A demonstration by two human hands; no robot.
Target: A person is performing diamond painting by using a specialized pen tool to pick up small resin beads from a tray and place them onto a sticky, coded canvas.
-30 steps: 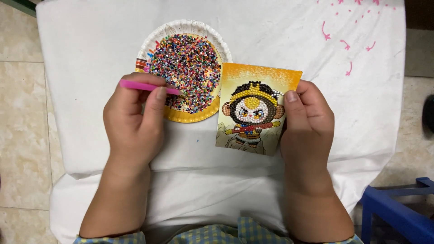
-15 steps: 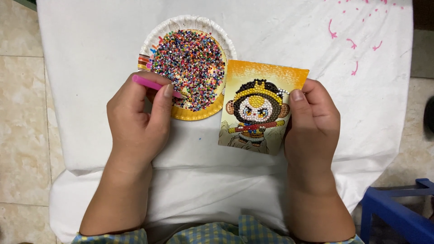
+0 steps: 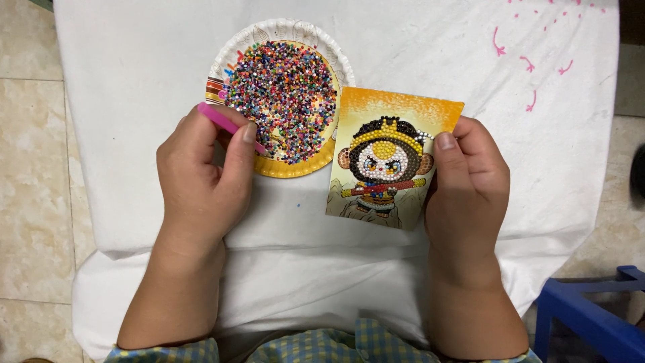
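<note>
My left hand point(image 3: 201, 175) grips a pink pen-like tool point(image 3: 225, 123), its tip resting among the small multicoloured beads point(image 3: 282, 91) heaped in a paper plate point(image 3: 269, 32). My right hand point(image 3: 467, 185) holds the right edge of a small bead-picture card point(image 3: 390, 158) with an orange top and a cartoon monkey face partly covered in beads. The card lies just right of the plate on a white cloth point(image 3: 403, 47).
The white cloth covers a low table, with pink marks point(image 3: 531, 60) at its far right. Beige floor tiles point(image 3: 33, 168) surround it. A blue stool frame point(image 3: 591, 316) stands at the lower right. A single loose bead point(image 3: 299, 204) lies on the cloth below the plate.
My left hand has tilted the pink tool steeper, its tip drawn back toward the plate's near left part. The card and right hand shifted slightly right in view.
</note>
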